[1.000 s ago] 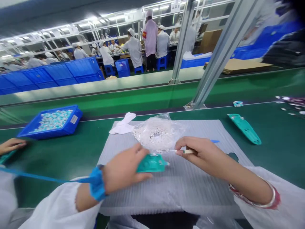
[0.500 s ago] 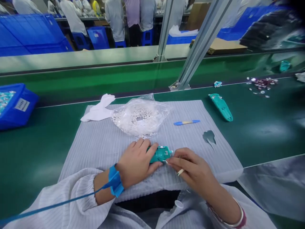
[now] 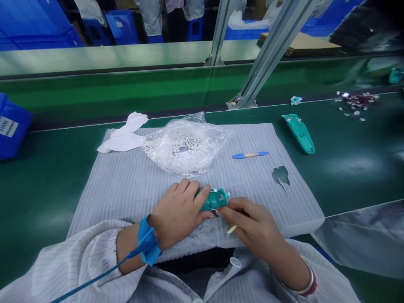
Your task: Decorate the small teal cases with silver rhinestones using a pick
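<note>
A teal plastic shell (image 3: pixel 213 199) lies on the foam-covered pad, with small white and metal bits along its edges. My left hand (image 3: pixel 179 212) presses it from the left, fingers over the far edge and thumb along the near one, hiding its left part. At the shell's right end, my right hand (image 3: pixel 252 219) is closed, its thumb and index finger pinched at the near corner. A tiny white piece shows by those fingertips, too small to name. From under the curled fingers of that hand pokes a thin pale stick (image 3: pixel 231 230) with a dark tip.
Beyond my hands lie a clear bag of small metal parts (image 3: pixel 186 147), a white cloth (image 3: pixel 123 135) and a blue-ended stick (image 3: pixel 250 155). Another teal shell (image 3: pixel 299 134) rests rightward, near scattered shiny parts (image 3: pixel 360 101). A blue bin (image 3: pixel 14 126) stands left; a metal post (image 3: pixel 268 54) rises behind.
The camera view has tilted down and shifted slightly. My left hand keeps its hold on the shell, while the pale stick's tip has swung leftward and my right fingertips have moved slightly along the near edge.
</note>
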Motion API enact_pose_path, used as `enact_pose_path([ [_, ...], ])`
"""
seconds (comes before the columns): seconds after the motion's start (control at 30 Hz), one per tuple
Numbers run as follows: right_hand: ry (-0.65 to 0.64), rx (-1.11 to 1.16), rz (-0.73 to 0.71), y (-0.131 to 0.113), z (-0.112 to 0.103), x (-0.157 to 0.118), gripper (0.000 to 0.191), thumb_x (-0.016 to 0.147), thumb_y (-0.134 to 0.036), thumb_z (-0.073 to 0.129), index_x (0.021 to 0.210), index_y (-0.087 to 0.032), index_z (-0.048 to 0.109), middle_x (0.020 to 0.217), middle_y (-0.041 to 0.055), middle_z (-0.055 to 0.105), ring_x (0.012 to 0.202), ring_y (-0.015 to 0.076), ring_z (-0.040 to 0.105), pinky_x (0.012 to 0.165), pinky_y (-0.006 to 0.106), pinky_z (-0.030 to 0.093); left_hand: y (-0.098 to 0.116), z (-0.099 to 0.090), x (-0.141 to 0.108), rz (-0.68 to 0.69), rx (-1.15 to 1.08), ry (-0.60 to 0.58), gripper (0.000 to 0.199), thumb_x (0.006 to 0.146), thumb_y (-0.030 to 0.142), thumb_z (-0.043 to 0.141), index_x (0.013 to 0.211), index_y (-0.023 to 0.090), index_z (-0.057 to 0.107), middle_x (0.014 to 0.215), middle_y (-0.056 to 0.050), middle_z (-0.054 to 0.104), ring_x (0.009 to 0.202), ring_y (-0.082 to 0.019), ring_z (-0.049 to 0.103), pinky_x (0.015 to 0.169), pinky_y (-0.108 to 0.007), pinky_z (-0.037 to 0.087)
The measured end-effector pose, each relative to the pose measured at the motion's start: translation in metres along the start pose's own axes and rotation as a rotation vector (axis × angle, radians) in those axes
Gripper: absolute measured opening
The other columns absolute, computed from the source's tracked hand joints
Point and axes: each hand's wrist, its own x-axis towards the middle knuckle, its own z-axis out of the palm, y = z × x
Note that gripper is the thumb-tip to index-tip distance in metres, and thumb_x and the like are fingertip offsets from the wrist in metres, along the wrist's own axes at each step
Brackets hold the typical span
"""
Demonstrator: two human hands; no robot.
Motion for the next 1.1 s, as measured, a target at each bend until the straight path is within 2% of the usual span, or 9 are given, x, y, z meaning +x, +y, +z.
enact_pose_path([
  [0.7, -0.004, -0.081, -0.053, -0.003, -0.001, 0.004, 0.021, 0.085, -0.008, 0.045, 0.097, -0.016, 0.061, 0.078, 0.0038, 0.059, 0.061, 0.0112, 0.055, 0.05, 0.023, 0.041, -0.001, 0.003, 0.001, 0.048, 0.059, 0.004, 0.048, 0.083, 0.049, 0.044, 0.119, 0.018, 0.04, 0.096, -0.008, 0.053, 0.085, -0.024, 0.05, 0.068, -0.037, 0.046],
  [0.93, -0.004, -0.104, -0.091, -0.005, -0.013, 0.002, 0.021, 0.084, -0.007, 0.048, 0.1, -0.016, 0.058, 0.079, 0.0031, 0.06, 0.061, 0.0111, 0.054, 0.052, 0.025, 0.041, -0.001, 0.003, 0.002, 0.043, 0.063, -0.013, 0.05, 0.082, 0.049, 0.046, 0.12, 0.018, 0.038, 0.097, -0.007, 0.053, 0.086, -0.024, 0.051, 0.068, -0.037, 0.046],
  [1.1, -0.053, -0.109, -0.097, -0.002, -0.014, 0.001, 0.019, 0.085, -0.008, 0.046, 0.099, -0.015, 0.058, 0.079, 0.0035, 0.06, 0.061, 0.0114, 0.054, 0.051, 0.025, 0.04, -0.001, 0.003, 0.001, 0.055, 0.07, -0.009, 0.05, 0.083, 0.05, 0.043, 0.121, 0.018, 0.037, 0.098, -0.007, 0.053, 0.086, -0.024, 0.05, 0.068, -0.036, 0.045],
])
